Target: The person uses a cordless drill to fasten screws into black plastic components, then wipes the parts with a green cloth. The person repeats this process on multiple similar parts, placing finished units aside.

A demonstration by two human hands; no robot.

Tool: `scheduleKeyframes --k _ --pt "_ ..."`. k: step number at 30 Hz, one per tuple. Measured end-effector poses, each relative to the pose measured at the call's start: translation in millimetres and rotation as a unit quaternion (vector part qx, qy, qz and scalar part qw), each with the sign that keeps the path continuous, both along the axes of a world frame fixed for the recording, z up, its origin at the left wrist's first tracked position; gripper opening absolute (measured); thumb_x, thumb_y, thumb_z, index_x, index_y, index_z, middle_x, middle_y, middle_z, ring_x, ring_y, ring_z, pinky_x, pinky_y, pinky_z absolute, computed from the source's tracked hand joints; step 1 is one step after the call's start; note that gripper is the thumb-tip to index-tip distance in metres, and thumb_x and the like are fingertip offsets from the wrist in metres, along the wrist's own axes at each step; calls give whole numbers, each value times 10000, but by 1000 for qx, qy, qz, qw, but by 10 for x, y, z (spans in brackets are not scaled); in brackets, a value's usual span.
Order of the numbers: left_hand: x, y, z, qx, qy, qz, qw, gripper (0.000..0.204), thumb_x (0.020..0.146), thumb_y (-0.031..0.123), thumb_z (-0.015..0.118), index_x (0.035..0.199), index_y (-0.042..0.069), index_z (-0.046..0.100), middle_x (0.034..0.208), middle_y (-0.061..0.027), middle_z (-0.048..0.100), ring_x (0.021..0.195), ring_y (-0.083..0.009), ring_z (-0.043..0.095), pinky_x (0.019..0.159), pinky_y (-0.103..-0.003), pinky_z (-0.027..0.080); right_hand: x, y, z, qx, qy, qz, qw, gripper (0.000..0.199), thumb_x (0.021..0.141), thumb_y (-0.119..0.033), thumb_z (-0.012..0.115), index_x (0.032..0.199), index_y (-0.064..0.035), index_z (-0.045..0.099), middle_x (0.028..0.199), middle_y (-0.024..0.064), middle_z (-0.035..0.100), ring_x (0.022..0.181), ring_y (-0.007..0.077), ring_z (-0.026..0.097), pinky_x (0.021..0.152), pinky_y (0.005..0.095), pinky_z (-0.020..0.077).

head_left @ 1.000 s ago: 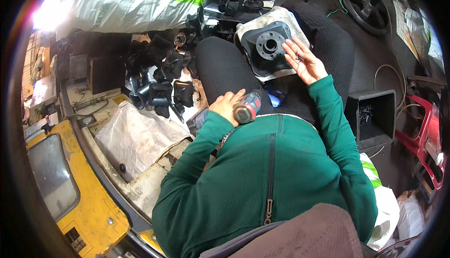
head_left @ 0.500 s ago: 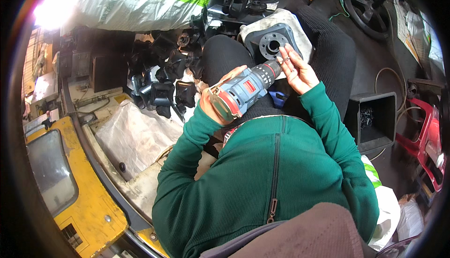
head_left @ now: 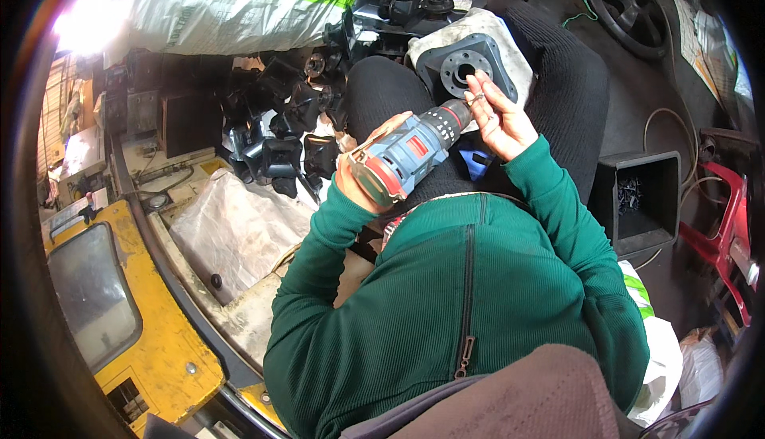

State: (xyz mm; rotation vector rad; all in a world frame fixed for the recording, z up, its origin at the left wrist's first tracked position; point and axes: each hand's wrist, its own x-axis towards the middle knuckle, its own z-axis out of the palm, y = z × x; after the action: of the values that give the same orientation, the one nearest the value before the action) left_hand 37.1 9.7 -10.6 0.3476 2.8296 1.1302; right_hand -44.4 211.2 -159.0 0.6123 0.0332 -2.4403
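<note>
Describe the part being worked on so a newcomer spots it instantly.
Start at the person's black-trousered knees. On a whitish cloth there sits a dark grey square flanged part, just past the drill. Unlike the black parts piled to the left, it shows a round central bore ringed with bolt holes.

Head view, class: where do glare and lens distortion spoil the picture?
Head view: glare blows out the upper left corner over the white sack; fisheye bends the yellow panel near the dark rim; the cordless drill at centre stays sharp.
</note>
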Motion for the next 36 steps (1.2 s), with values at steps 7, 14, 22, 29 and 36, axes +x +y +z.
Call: scheduleKeyframes --k 7,14,22,29,36 --pt "15 -27 8 -28 -28 1 999 758 630 176 786 1293 28 449 1225 -113 565 988 -202 627 861 -284 502 18 -70 89 43 -11 -30 999 300 875 6 544 1173 -1 510 1168 132 567 1110 241 557 947 362 493" --pt "-3 -32 82 -64 38 -40 996 775 567 225 789 1268 62 500 1056 -115 649 817 -246 669 699 -310 523 11 -145 25 86 5 -8 996 323 897 3 504 1216 -2 457 1202 131 540 1119 243 550 926 364 502" --pt "-28 -7 75 -46 8 3 999 697 626 135 752 1263 37 488 1110 -128 620 920 -221 646 825 -282 501 -6 -187 -4 78 39 -12 996 345 913 -30 488 1252 6 432 1234 140 526 1135 245 540 931 363 492" --pt "-147 -252 64 -18 3 67 998 523 673 156 787 1127 28 559 995 -98 651 912 -234 645 821 -340 502 -31 160 -549 321 92 -7 943 333 926 -223 537 1153 20 540 983 87 614 818 136 619 709 254 543" --pt "-479 -425 -162 -171 -70 59 981 478 657 232 807 1035 19 605 979 -117 660 902 -231 652 807 -339 511 -579 97 -576 617 151 155 757 485 741 -467 712 915 -18 650 761 7 610 601 77 503 502 223 400"
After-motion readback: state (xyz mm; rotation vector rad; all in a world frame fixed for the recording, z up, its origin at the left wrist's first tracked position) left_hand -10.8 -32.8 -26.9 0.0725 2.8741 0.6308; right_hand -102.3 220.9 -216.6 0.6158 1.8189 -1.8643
